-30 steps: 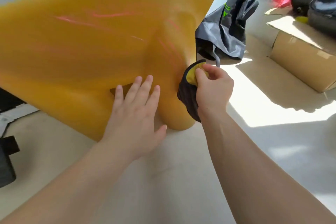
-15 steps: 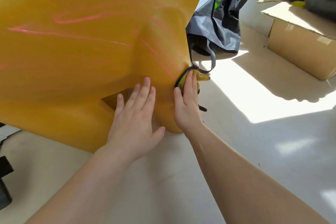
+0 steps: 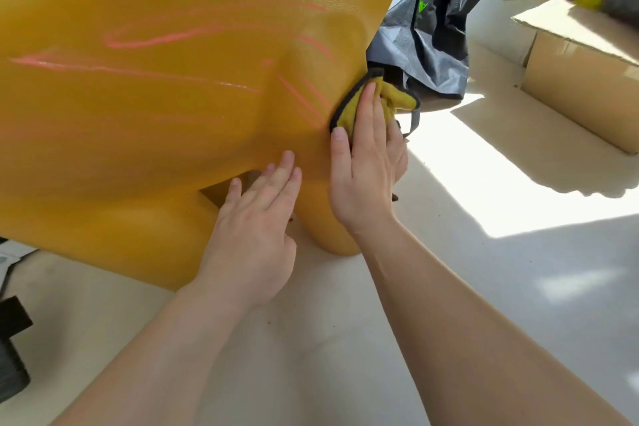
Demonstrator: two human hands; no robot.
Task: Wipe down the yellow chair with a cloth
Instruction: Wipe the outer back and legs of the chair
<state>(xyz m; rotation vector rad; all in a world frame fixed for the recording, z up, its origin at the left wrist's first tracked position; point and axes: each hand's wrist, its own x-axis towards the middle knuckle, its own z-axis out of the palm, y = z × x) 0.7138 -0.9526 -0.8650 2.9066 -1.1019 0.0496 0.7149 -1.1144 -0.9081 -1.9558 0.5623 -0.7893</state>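
**Two hands on a yellow chair, cloth pressed at its right edge**

The yellow chair (image 3: 166, 107) fills the upper left of the head view, its textured surface turned toward the camera. A rounded lower part reaches down to the pale floor (image 3: 466, 304). Several pink streaks (image 3: 155, 40) run across the chair's surface, some long and nearly level, others short and slanted near the right edge.

The cloth (image 3: 394, 97), yellow with a dark border, lies against that right edge, just above the rounded lower part. The right hand (image 3: 366, 180) presses it there with straight fingers laid side by side. The thumb lies on the chair surface just left of the cloth's lower corner. Part of the cloth bunches out to the right of the fingertips.

The left hand (image 3: 256, 235) rests flat on the chair, just left of the right hand. Its fingers are straight and close together, and it holds nothing. The fingertips lie above a dark angular recess in the chair's underside.

Behind the chair's edge and the cloth slumps a grey and black bag (image 3: 435, 38) with green print, a strap hanging down beside the cloth. Further right stands a cardboard box (image 3: 584, 90) with an open flap. A bright patch of sunlight (image 3: 501, 183) falls on the floor between bag and box. A black object (image 3: 10, 349), only partly in view, sits at the lower left edge.
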